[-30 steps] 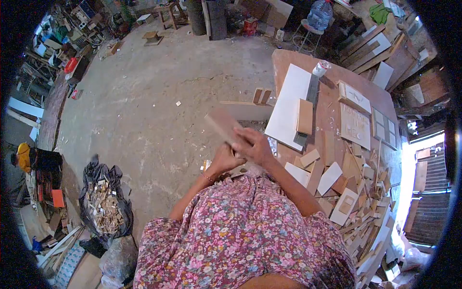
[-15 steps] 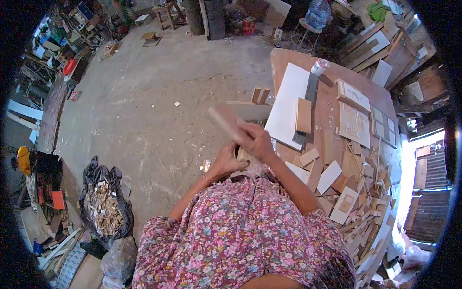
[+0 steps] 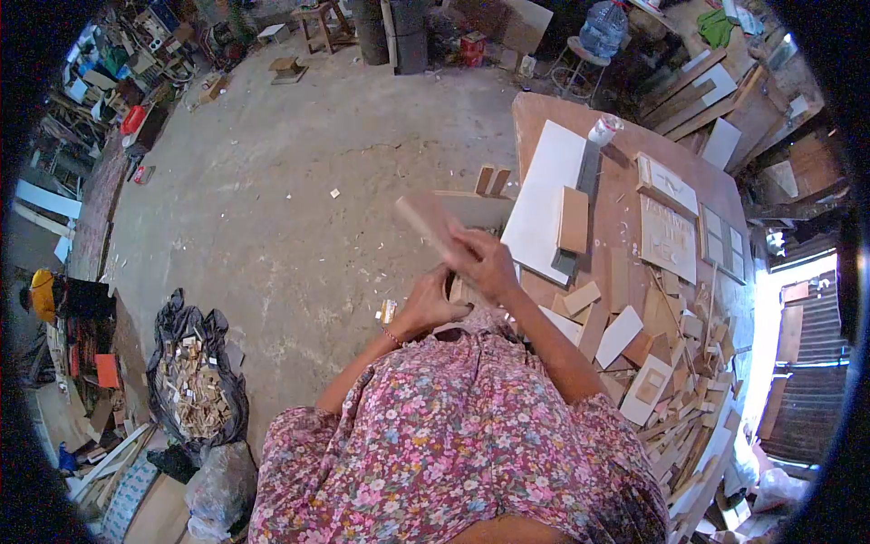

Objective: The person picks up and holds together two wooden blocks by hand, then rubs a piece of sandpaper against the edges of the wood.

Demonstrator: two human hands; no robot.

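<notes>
My right hand [image 3: 489, 265] is closed round the lower end of a flat brown board [image 3: 430, 227], which is slightly blurred and slants up to the left. Just below and to the left, my left hand [image 3: 433, 303] grips a small pale wooden piece [image 3: 460, 291], partly covered by my fingers and close to my floral shirt. The board is against or just above that small piece; the exact contact is hidden.
On my right stands a table [image 3: 544, 109] with a white panel [image 3: 546, 199], a brown block [image 3: 573, 220], a cup [image 3: 603, 131] and heaped wood offcuts [image 3: 648, 390]. A black bag of scraps [image 3: 195, 390] lies on the floor at left.
The board and my right hand have shifted slightly right and down. My left hand has turned, so the small wooden piece shows more than a second ago.
</notes>
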